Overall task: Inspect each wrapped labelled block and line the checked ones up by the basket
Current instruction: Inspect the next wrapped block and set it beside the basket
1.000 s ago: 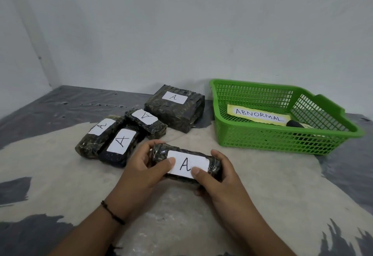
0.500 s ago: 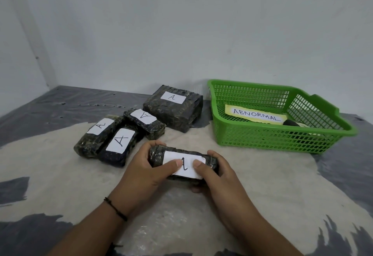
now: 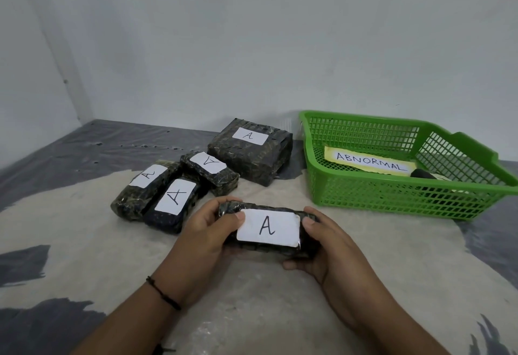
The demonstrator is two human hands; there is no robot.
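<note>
One dark wrapped block (image 3: 269,231), white label "A" facing up, held level. Four more labelled blocks (image 3: 196,178) lie clustered left of green mesh basket (image 3: 392,195).

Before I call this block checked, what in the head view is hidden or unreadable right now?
- Held block: underside and ends, covered by the left hand and right hand.
- Dark object in the green basket: mostly hidden behind the front wall and the ABNORMAL sign; what it is cannot be told.
- Block contents: dark wrap hides them.
- Small block in the pile: its lower part sits behind its neighbours.
</note>
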